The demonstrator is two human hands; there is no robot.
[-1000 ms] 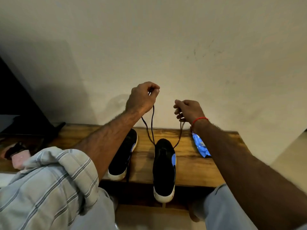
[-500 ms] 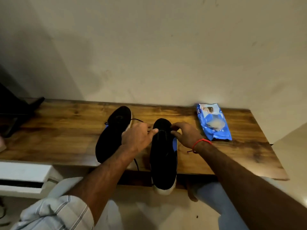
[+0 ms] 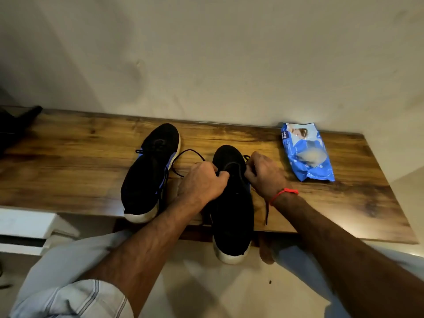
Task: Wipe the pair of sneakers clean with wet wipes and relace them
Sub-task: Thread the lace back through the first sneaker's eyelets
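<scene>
Two black sneakers with white soles lie on a wooden bench point(image 3: 68, 161). The left sneaker point(image 3: 149, 175) rests untouched, toe toward the wall. The right sneaker point(image 3: 231, 207) hangs its heel over the bench's front edge. My left hand point(image 3: 202, 182) pinches the black shoelace point(image 3: 185, 157) at the sneaker's left side, and a loop of lace arcs out to the left. My right hand point(image 3: 263, 173), with a red thread on the wrist, pinches the lace at the right side; a loose end dangles below it. A blue wet wipes pack point(image 3: 307, 150) lies to the right.
A pale wall rises directly behind the bench. A dark object point(image 3: 13, 125) sits at the bench's far left end. A white ledge point(image 3: 27, 223) lies below the left front edge. My knees and a bare foot point(image 3: 266, 251) are under the bench front.
A second ago both hands held the lace ends up high above the sneaker. They have come down onto the right sneaker and now work the lace at its eyelets; the view tilted downward.
</scene>
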